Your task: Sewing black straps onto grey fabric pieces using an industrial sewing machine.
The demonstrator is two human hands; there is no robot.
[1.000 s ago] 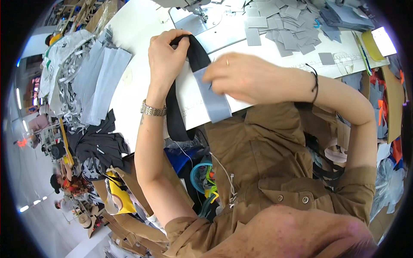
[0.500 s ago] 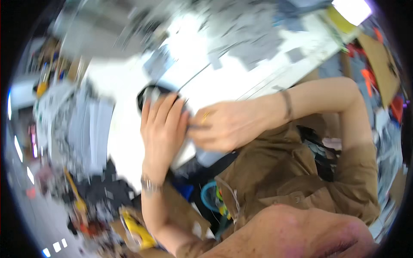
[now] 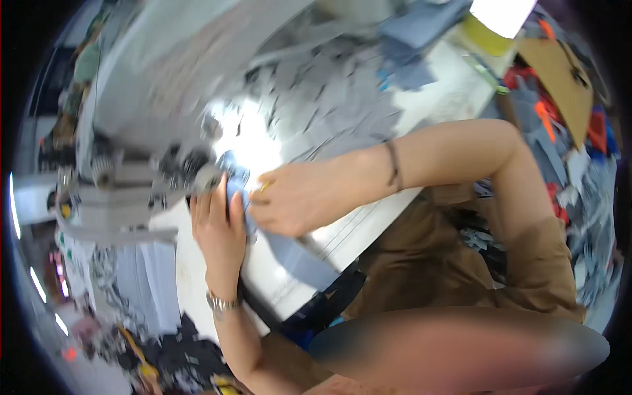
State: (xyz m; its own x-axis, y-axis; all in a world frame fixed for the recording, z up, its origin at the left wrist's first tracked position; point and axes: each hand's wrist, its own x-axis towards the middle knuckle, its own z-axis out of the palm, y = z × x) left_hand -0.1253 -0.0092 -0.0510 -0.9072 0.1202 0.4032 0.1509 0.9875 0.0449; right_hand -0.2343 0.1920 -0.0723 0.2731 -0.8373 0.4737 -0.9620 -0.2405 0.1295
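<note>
A light blue-grey fabric piece (image 3: 299, 260) runs across the white sewing table (image 3: 368, 224), under my hands and down to the near edge. My left hand (image 3: 219, 220), with a metal watch at the wrist, lies with fingers stretched forward on the fabric's left side, close to the sewing machine's needle area (image 3: 209, 176). At its right, my right hand (image 3: 296, 197), with a ring and a dark bracelet, has its fingers closed on the fabric's right edge. The fingertips and the fabric's far end are partly hidden and blurred.
The pale sewing machine body (image 3: 184, 72) rises at the far left. Many grey fabric pieces (image 3: 329, 99) cover the table beyond my hands. Stacked pale cloth (image 3: 148, 283) sits at left, dark cloth (image 3: 178, 349) below it. Cardboard (image 3: 559, 82) and scraps lie at right.
The view has shifted, bringing the sewing machine into sight. Both hands are now beside its needle area, and the fabric piece shows stretched out below the right hand.
</note>
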